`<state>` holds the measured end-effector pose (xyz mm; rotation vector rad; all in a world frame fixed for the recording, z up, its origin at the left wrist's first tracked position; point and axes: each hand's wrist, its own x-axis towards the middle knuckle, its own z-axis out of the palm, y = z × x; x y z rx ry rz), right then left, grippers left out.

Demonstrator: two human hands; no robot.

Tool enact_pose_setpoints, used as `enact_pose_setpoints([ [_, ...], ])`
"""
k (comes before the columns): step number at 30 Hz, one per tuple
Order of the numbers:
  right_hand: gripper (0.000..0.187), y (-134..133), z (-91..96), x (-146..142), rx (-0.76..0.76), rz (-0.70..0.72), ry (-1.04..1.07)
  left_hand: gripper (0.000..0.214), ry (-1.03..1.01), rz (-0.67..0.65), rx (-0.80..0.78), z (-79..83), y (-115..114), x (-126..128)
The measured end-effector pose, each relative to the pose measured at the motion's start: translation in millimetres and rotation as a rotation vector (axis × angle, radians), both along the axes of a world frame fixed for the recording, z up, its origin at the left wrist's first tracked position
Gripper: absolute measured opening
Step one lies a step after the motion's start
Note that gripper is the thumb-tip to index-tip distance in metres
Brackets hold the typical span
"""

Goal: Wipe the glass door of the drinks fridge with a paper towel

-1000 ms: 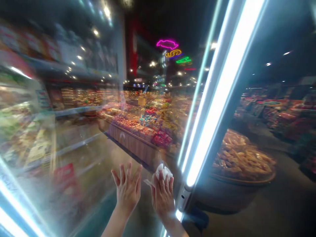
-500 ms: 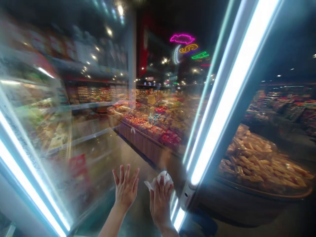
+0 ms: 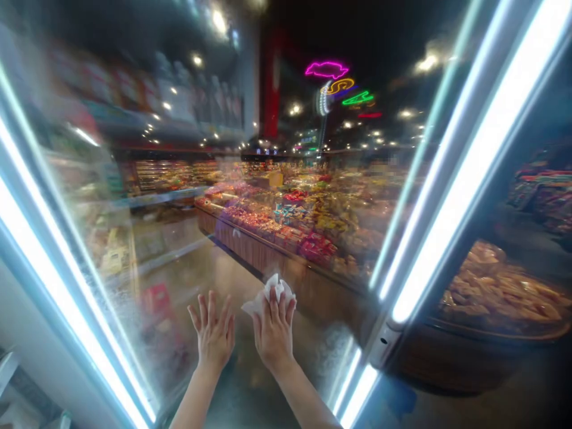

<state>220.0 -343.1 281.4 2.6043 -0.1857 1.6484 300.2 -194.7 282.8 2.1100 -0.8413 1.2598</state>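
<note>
Glossy glass door [image 3: 250,238], crumpled white paper towel [image 3: 268,295].

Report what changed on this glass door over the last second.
The right hand, pressing the white cloth to the glass door, slid left, away from the lit door edge. The left hand moved left with it. Unchanged: the cloth stays under the right hand, the left palm stays flat and spread, and nothing was let go.

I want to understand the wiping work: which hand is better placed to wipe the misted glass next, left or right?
Right, probably. The right hand presses the white cloth flat against the glass door; the left hand lies bare and open on the glass beside it.
</note>
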Motion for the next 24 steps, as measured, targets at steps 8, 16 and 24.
enact_pose_setpoints([
  [8,0.065,43.3,-47.3,21.1,-0.037,0.107,0.039,0.079,0.053,0.049,-0.091,-10.8,41.7,35.5],
  [16,0.054,95.2,10.9,84.6,-0.186,0.338,0.203,0.069,0.131,0.102,-0.195,-30.1,85.6,64.1],
  [24,0.048,90.0,3.8,65.5,-0.414,0.602,0.32,0.062,0.258,0.145,-0.346,-44.3,97.2,62.7],
])
